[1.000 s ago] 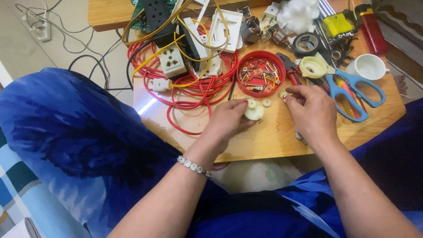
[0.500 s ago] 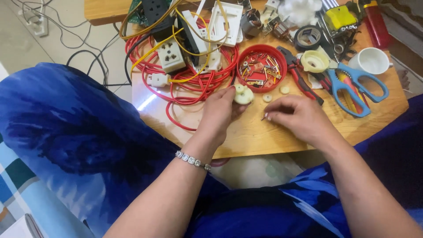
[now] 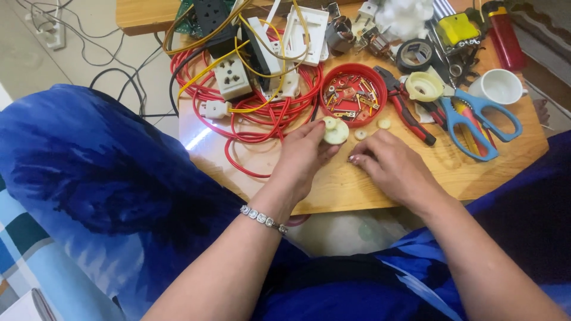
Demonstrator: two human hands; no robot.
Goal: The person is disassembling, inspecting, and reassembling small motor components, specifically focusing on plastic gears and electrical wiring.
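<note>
My left hand point(image 3: 304, 156) is curled around a small cream plastic gear point(image 3: 335, 131), pinching it between thumb and fingertips just above the wooden table point(image 3: 464, 172); the piece sits at the tips of my fingers, right below the red round lid point(image 3: 352, 94) full of little metal bits. My left forearm comes in from the lower left, wrist bent slightly upward, a sparkly bracelet point(image 3: 263, 218) round it. My right hand point(image 3: 395, 169) lies palm down on the table, fingers bent and drawn together with the tips pressed to the wood just right of the gear; whether something tiny is under them I cannot tell. Two small cream discs point(image 3: 360, 134) lie between my hands and the lid. My right forearm runs in from the lower right. Red pliers point(image 3: 410, 113) and blue-handled scissors point(image 3: 476, 116) lie beyond my right hand, and a tangle of red wire point(image 3: 256, 116) spreads out past my left.
</note>
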